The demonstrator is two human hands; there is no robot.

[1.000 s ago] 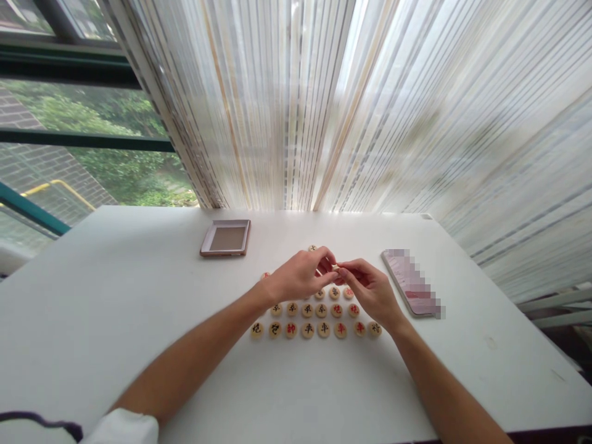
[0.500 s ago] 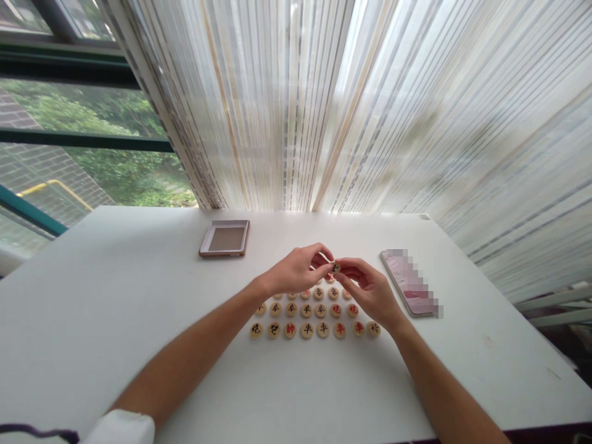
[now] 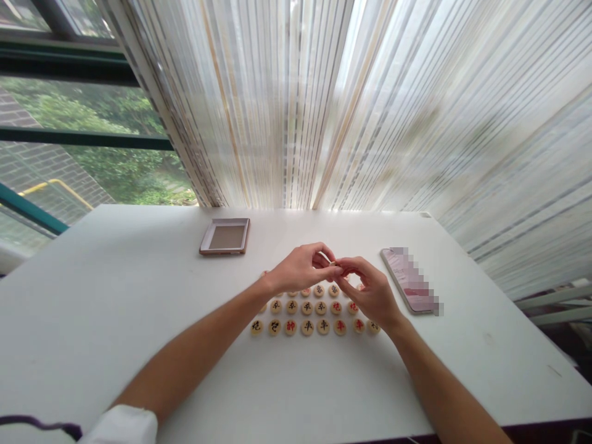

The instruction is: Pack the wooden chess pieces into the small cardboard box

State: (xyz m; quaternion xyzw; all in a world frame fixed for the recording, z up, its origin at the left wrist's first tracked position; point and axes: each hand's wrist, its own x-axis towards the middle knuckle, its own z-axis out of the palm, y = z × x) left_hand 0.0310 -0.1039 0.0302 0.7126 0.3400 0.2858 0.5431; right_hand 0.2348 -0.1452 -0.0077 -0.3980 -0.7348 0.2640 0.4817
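My left hand [image 3: 305,266] and my right hand [image 3: 365,285] meet above the far rows of pieces. Between their fingertips they pinch one round Chinese chess piece [image 3: 335,264], mostly covered by the fingers and seen nearly edge-on. Under and in front of the hands, Chinese chess pieces lie flat in rows, pale wood with black or red characters. The nearest row includes a red-marked piece [image 3: 290,327] and a black-marked piece [image 3: 307,327]. Behind it runs another row with a black-marked piece [image 3: 320,307]. My hands and wrists hide part of the farther rows.
The white table [image 3: 139,296] carries an open shallow box or lid [image 3: 226,237] at the back left. A phone [image 3: 404,277], partly blurred out, lies right of my right hand. A striped curtain [image 3: 296,111] hangs behind the table, with a window at the left.
The held piece has tilted, so its black-marked face no longer shows and its edge does. Both hands stay in almost the same place; the rows look the same.
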